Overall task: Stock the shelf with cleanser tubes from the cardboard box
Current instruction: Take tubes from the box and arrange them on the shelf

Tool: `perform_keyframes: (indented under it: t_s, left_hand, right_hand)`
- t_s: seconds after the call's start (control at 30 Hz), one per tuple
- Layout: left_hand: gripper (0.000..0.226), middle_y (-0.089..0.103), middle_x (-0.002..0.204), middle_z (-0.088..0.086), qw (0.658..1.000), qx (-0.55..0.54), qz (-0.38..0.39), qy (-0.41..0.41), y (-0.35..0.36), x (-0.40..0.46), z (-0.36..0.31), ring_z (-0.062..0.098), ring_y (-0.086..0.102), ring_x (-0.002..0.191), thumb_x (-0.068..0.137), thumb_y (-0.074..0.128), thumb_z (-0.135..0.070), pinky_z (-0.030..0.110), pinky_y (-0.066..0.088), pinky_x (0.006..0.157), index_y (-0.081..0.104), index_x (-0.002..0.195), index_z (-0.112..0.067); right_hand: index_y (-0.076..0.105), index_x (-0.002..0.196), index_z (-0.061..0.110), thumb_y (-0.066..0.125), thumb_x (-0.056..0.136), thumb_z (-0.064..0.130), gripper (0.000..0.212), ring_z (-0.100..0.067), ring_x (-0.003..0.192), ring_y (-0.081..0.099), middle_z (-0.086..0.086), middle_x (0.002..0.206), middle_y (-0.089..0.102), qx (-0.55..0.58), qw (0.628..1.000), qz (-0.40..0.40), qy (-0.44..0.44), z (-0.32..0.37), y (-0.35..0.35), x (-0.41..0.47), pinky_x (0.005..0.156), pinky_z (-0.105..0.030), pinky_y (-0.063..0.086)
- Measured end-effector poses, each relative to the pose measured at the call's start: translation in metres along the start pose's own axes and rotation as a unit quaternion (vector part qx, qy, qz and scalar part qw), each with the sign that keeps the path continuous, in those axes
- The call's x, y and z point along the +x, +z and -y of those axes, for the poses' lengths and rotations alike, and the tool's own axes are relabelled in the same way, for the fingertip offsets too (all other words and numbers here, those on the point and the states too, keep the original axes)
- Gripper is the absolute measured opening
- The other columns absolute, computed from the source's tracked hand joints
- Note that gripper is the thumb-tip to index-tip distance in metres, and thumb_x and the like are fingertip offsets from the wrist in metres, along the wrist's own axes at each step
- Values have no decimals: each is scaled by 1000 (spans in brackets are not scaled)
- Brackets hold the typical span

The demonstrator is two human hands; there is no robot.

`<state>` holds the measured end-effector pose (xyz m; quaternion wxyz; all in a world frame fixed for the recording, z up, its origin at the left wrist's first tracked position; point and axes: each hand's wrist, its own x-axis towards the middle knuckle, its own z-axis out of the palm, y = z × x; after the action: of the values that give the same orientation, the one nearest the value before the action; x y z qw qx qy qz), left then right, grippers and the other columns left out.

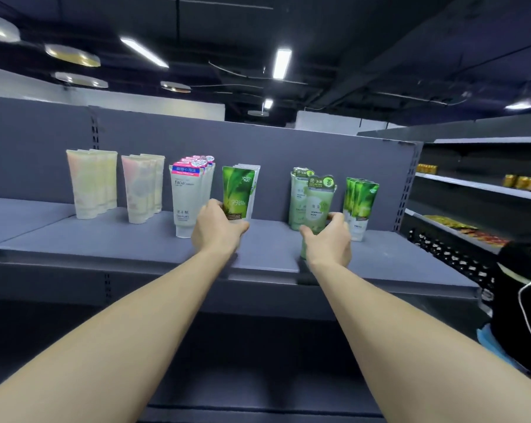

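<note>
On the grey shelf (136, 242), my left hand (217, 228) grips the lower end of a bright green cleanser tube (236, 190) that stands upright in front of a row of similar tubes. My right hand (328, 239) holds a pale green tube (317, 206) with a dark label on top, upright near the shelf's front and ahead of a matching tube (298, 190). Other rows stand along the shelf: yellowish tubes (90, 184), pinkish tubes (140, 190), white tubes with pink tops (188, 196), and green tubes (360, 203) at the right. The cardboard box is not in view.
A grey back panel (258, 141) rises behind the rows. Bare shelf lies between the two tubes I hold. A neighbouring shelf unit (478, 190) at the right carries yellow and orange goods. A dark shape with a white cable (530, 279) is at the right edge.
</note>
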<state>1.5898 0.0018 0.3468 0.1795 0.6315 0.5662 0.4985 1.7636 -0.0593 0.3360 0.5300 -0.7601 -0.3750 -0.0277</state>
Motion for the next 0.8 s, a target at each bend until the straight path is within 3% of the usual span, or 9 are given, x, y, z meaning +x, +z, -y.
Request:
perform_keyframes:
  t_s: [0.3, 0.8]
  left_hand:
    - [48, 64, 105, 0, 1000, 9, -5, 25, 42, 38, -9, 24, 62, 94, 70, 78, -37, 34, 49, 73, 58, 109, -16]
    - [55, 62, 108, 0, 999, 22, -11, 39, 99, 60, -16, 24, 62, 98, 69, 80, -40, 35, 50, 78, 56, 113, -17]
  right_hand:
    - [46, 118, 15, 76, 81, 36, 52, -26, 104, 57, -4, 119, 54, 11, 999, 33, 31, -5, 41, 53, 71, -31, 37]
    - [48, 116, 12, 76, 81, 34, 50, -27, 106, 58, -4, 117, 57, 30, 997, 56, 41, -12, 85, 104, 76, -34, 43]
